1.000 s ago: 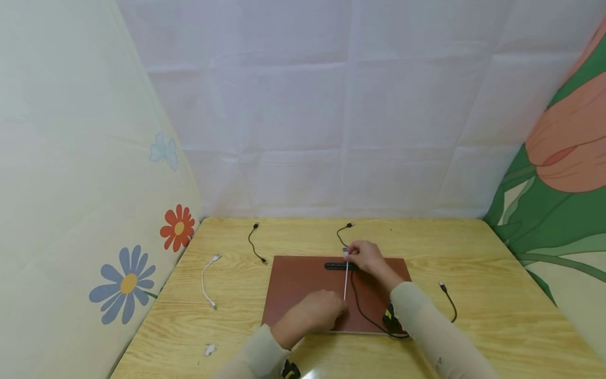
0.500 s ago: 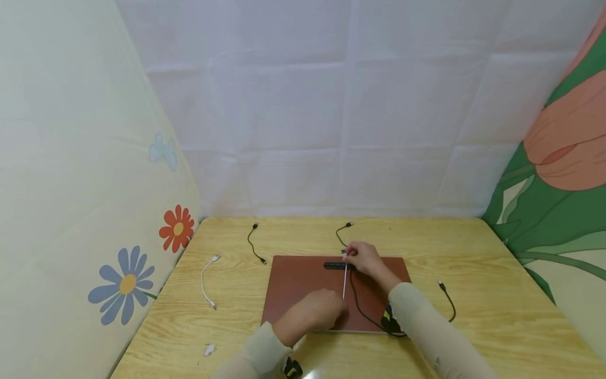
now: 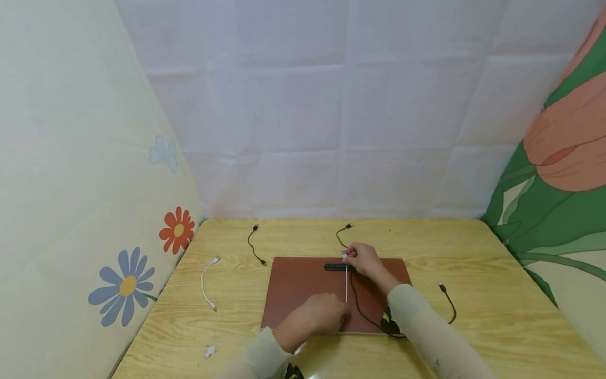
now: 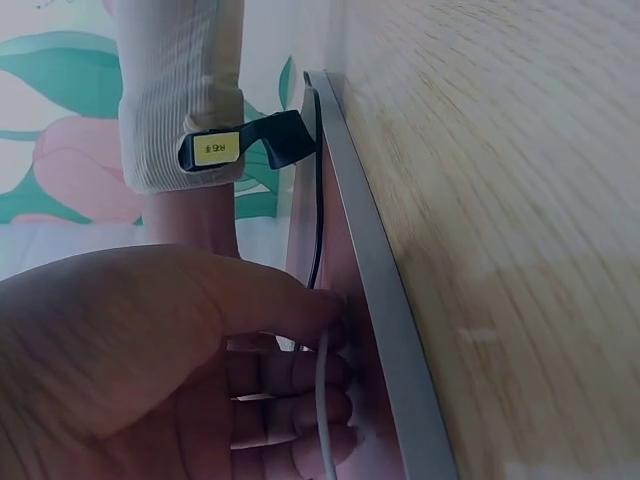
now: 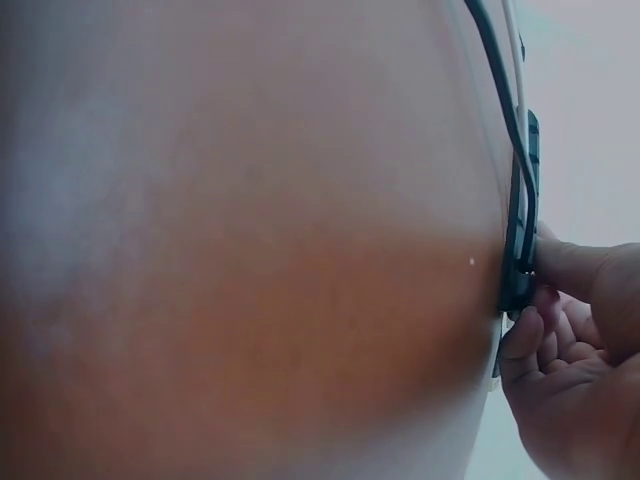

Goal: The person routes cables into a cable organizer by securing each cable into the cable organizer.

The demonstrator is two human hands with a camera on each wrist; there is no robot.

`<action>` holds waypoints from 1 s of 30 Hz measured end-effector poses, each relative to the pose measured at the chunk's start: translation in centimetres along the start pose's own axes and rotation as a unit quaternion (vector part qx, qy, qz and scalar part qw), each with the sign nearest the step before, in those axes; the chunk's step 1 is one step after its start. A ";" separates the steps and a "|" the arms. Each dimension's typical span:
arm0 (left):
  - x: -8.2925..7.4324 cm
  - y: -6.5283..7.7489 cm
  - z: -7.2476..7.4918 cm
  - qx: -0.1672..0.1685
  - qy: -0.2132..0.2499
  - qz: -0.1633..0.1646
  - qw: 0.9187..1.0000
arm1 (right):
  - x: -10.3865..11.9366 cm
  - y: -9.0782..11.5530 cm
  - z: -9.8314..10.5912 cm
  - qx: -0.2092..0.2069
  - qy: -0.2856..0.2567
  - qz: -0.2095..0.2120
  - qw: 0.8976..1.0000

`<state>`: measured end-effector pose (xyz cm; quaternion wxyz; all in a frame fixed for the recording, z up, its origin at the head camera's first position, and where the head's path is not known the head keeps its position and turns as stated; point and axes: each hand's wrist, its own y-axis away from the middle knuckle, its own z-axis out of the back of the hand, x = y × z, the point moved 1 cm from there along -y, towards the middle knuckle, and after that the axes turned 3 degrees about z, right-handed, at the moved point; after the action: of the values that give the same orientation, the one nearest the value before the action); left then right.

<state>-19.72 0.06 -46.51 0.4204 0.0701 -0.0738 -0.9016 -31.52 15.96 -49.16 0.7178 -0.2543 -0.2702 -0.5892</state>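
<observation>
A white USB cable (image 3: 346, 287) is stretched straight between my hands over a brown board (image 3: 295, 287). My right hand (image 3: 364, 259) pinches it just below its USB plug (image 3: 344, 253), at the board's far edge. Near the board's front edge, my left hand (image 3: 322, 313) holds the lower part; in the left wrist view the white cable (image 4: 322, 400) runs between thumb and fingertips. A black slotted strip (image 3: 333, 267), like a cable holder, lies along the far edge, and my right fingers touch its end in the right wrist view. A black cable (image 3: 362, 313) runs from the strip towards me.
Short black cables lie at the back left (image 3: 252, 245) and behind the board, where a black USB plug (image 3: 349, 226) shows. A white cable (image 3: 203, 284) rests on the left, above a small white scrap (image 3: 210, 350). Another black plug (image 3: 442, 287) lies right of the board.
Very little differs. Both hands keep hold of the white cable over the board, with only slight shifts in position.
</observation>
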 end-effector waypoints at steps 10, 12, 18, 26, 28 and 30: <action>0.9 0.1 -0.7 0.009 0.018 -0.011 1.000 | -0.2 0.0 0.1 0.013 0.074 -0.002 0.997; 1.0 0.1 -0.8 0.011 0.021 -0.012 1.000 | -0.1 0.0 0.2 0.017 0.082 -0.003 0.996; 1.0 0.3 -0.7 0.006 0.022 -0.020 1.000 | 0.2 0.1 0.3 0.025 0.100 0.008 0.995; 1.2 0.4 -0.9 0.002 0.017 -0.019 1.000 | 0.7 0.4 0.3 0.032 0.141 0.026 0.989; 1.3 0.4 -0.9 0.004 0.020 -0.021 1.000 | 0.8 0.4 0.3 0.032 0.155 0.036 0.987; 1.3 0.3 -0.9 0.005 0.022 -0.024 0.999 | 0.9 0.4 0.3 0.031 0.163 0.039 0.985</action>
<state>-20.17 -1.24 -47.46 0.3997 0.0934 -0.0673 -0.9094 -30.98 15.60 -48.35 0.7822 -0.1427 -0.1580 -0.5855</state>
